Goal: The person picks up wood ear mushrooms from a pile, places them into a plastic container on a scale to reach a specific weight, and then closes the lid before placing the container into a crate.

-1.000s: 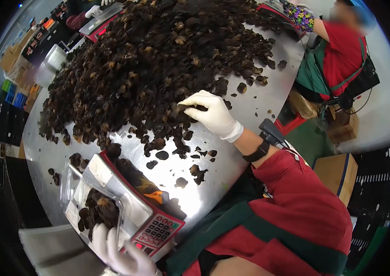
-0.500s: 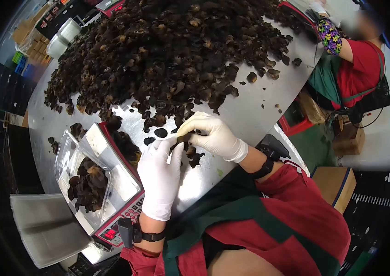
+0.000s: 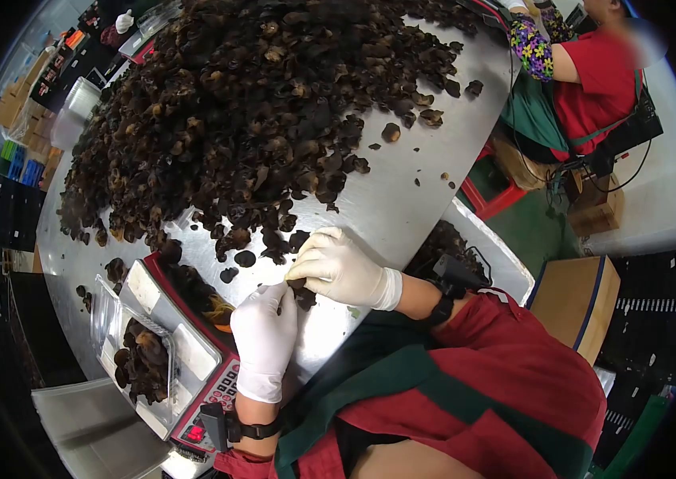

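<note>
My left hand (image 3: 264, 339), in a white glove, is closed with thumb and fingertips pressed together against my right hand's fingers. My right hand (image 3: 342, 270), also gloved, is closed around a dark piece of wood ear mushroom (image 3: 296, 283), mostly hidden by the fingers. Both hands work on this piece just above the metal table (image 3: 402, 184). Beyond them spreads a large heap of wood ear mushrooms (image 3: 234, 104). Left of my hands stands a red-edged scale (image 3: 214, 391), and on it rests a clear plastic tray (image 3: 169, 359) with wood ear mushrooms inside.
Stacked clear trays (image 3: 94, 427) stand at the lower left. A white-rimmed bin (image 3: 506, 259) with dark pieces is right of the table edge. A co-worker in a red shirt (image 3: 597, 68) sits at the upper right, near a red stool (image 3: 494, 199). A cardboard box (image 3: 565, 303) stands at right.
The view has shifted, so the table and heap sit further left. My fingers have drawn closer together over the piece, now covering more of it.
</note>
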{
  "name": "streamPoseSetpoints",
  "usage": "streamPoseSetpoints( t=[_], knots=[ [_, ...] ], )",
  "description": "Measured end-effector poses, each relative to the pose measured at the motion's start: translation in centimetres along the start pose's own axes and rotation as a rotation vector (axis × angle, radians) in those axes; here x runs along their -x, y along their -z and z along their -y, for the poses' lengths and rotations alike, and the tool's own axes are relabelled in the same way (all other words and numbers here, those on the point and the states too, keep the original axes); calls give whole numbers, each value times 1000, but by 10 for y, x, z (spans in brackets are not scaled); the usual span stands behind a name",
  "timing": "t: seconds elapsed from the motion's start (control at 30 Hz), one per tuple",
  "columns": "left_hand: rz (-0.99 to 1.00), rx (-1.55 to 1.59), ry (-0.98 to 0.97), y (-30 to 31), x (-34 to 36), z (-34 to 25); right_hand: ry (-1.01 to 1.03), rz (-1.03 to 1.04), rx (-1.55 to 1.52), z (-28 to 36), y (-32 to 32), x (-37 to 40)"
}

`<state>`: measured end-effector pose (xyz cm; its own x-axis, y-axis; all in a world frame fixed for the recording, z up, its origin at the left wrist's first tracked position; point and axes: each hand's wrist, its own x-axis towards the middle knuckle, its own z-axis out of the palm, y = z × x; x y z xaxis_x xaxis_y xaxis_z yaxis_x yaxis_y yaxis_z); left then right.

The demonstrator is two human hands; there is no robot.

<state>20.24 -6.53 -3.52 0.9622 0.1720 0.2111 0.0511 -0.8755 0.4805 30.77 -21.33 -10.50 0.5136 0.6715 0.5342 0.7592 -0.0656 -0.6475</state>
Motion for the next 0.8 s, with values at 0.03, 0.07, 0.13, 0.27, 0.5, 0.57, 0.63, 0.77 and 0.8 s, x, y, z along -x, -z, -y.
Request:
streamPoseSetpoints(
  t=[0.03, 0.07, 0.13, 0.27, 0.5, 0.57, 0.63, 0.77, 0.8],
  knots=[
    [2, 0, 0, 0, 0, -1, 6, 5, 6, 0, 2, 0],
    [34, -16, 10, -1, 0, -2, 4, 5, 6, 1, 4, 0],
    [66, -32, 17, -3, -1, -4, 30, -18, 61, 2, 7, 0],
    [-94, -7, 13, -7, -4, -5, -27, 6, 144, -19, 21, -12],
    [-86, 10, 7, -9, 4, -8, -89, -6, 521, -86, 39, -50],
    [-79, 13, 18, -9, 2, -7, -164, 26, 394, -88, 43, -54],
    [-91, 3, 0, -9, 3, -4, -151, -35, 307, -78, 45, -54],
    [-149, 27, -9, -9, -10, -6, -154, -109, 96, -51, 49, -48],
    [-157, 39, -20, -9, -15, -8, -137, -104, 79, -46, 49, -46]
  ],
)
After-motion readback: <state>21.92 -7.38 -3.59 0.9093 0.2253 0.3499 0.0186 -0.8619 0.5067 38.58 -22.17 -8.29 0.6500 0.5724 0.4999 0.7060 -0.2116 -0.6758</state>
